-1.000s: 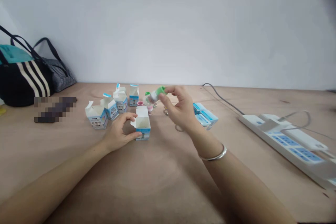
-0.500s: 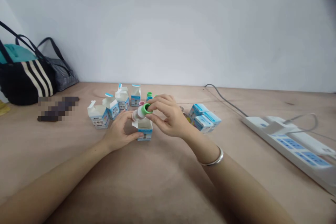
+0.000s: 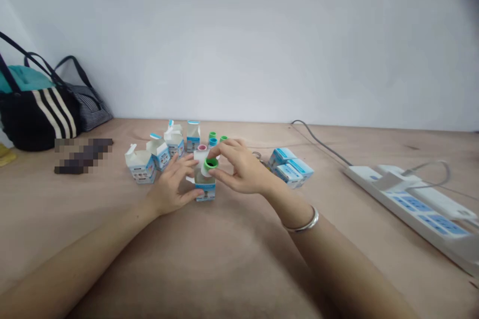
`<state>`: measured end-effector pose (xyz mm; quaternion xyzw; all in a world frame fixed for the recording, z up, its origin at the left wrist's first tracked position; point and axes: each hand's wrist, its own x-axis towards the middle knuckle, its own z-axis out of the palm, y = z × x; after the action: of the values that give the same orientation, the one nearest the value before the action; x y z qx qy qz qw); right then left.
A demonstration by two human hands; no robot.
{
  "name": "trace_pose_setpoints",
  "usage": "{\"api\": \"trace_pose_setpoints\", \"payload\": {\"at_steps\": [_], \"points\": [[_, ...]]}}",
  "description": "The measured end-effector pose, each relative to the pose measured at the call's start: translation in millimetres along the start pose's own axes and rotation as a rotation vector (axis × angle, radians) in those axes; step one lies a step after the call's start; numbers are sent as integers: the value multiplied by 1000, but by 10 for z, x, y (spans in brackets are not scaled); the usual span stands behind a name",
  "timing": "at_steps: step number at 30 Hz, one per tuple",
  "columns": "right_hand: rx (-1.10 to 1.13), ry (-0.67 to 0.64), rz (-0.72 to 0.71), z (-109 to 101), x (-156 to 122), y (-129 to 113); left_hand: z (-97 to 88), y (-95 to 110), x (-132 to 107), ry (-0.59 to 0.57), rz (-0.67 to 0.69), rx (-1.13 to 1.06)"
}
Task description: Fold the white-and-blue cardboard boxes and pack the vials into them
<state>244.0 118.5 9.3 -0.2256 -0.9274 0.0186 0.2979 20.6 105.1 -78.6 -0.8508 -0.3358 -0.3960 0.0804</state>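
My left hand (image 3: 171, 183) steadies a small blue-and-white carton (image 3: 205, 192), its thumb on the front and its other fingers along the left side. The carton stands upright with its top open. Thumb and fingertips of my right hand (image 3: 239, 165) pinch a small white cylinder with a green rim (image 3: 211, 163) and a dark opening. It stands over the carton's mouth, its lower end partly inside. Behind the carton are similar cylinders with a pink rim (image 3: 202, 147), a blue rim (image 3: 213, 142) and green rims (image 3: 212, 135), partly covered by my right hand.
Several opened cartons (image 3: 141, 172) stand left and behind. Closed cartons (image 3: 290, 173) sit together to the right, beside a partly hidden metal ring (image 3: 256, 154). A power strip (image 3: 411, 209) with a cable lies at far right, bags (image 3: 37, 114) and a blurred dark object (image 3: 84, 156) at left.
My right hand has brought the green-rimmed cylinder down and turned it upright into the carton's opening. My left fingers have moved slightly, and that hand stays at the carton.
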Motion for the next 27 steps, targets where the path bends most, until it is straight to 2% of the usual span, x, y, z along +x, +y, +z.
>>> {"api": "trace_pose_setpoints", "payload": {"at_steps": [9, 15, 20, 22, 24, 27], "points": [[-44, -150, -7, 169, -26, 70, 34, 28, -9, -65, -21, -56], [-33, -145, -7, 193, -26, 67, 64, 14, -19, -16, -9, -70], [-42, -106, 81, 74, -19, 84, 64, 14, -26, -23, -10, -62], [-69, -90, 181, -20, -23, 138, 59, 18, -25, -27, -17, -68], [-190, -128, 381, -106, -43, 213, 54, 20, -23, -29, -18, -75], [-472, -346, 743, -135, -108, 331, 52, 21, -22, -33, -20, -83]]}}
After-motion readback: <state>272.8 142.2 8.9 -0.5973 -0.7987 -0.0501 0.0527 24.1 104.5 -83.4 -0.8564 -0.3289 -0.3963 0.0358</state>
